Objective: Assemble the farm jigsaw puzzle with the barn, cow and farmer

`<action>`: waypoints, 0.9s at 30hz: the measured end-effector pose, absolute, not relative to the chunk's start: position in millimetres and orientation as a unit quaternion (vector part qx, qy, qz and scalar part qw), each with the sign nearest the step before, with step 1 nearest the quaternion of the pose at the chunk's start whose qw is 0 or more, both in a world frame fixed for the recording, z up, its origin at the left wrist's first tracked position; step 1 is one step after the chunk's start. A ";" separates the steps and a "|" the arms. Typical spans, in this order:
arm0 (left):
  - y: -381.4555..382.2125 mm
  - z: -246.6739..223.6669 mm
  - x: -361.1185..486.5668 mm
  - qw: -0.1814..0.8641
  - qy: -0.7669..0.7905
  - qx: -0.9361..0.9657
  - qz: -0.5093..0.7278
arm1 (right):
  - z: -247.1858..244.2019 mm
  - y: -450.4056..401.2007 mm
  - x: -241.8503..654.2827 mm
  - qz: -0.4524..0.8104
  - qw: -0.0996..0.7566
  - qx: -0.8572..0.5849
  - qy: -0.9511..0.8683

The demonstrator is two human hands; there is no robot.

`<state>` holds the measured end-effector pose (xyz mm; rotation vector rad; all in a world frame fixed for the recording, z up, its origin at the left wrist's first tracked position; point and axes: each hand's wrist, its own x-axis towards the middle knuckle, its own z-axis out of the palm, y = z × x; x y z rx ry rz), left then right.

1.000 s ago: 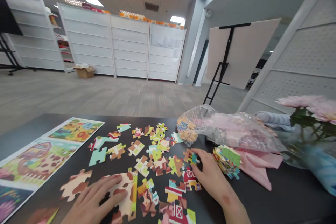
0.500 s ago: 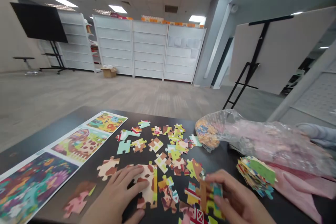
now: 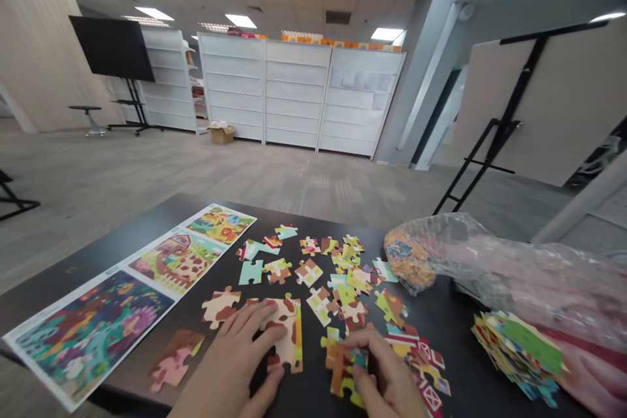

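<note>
My left hand (image 3: 235,353) lies with its fingers spread on joined cow-pattern jigsaw pieces (image 3: 290,323), cream with brown patches and a yellow-green right edge. Part of this section is hidden under the fingers. My right hand (image 3: 385,366) pinches a jigsaw piece (image 3: 337,366) showing a brown fence post and green ground, just right of the joined section and apart from it. The fingers cover its right side. A loose cow-patch piece (image 3: 220,307) sits beyond my left hand, and a pink-and-brown piece (image 3: 175,360) lies to its left.
Several loose jigsaw pieces (image 3: 308,271) are scattered across the black table (image 3: 171,219). A sheet with three pictures (image 3: 179,261) lies on the left. At right are a stack of pieces (image 3: 522,353) and a clear plastic bag (image 3: 416,258). Red barn pieces (image 3: 431,398) lie beside my right hand.
My right hand has moved left with the fence piece, closer to the cow section. Barn pieces near it now lie farther right. My left hand stays on the section; the view has turned slightly left.
</note>
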<state>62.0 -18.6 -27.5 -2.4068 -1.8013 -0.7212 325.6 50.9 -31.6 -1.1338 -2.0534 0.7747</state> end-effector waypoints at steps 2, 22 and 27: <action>-20.1 -23.9 63.2 0.002 -0.563 -0.791 -0.240 | -29.4 62.2 336.5 0.250 0.338 -0.460 -0.782; -20.0 -52.4 33.3 -0.119 -0.561 -0.515 -0.638 | 32.3 215.4 223.9 0.154 0.082 -0.389 -0.905; -16.2 -50.0 33.5 -0.039 -0.577 -0.674 -0.459 | 22.3 246.4 210.2 0.169 0.012 -0.389 -0.905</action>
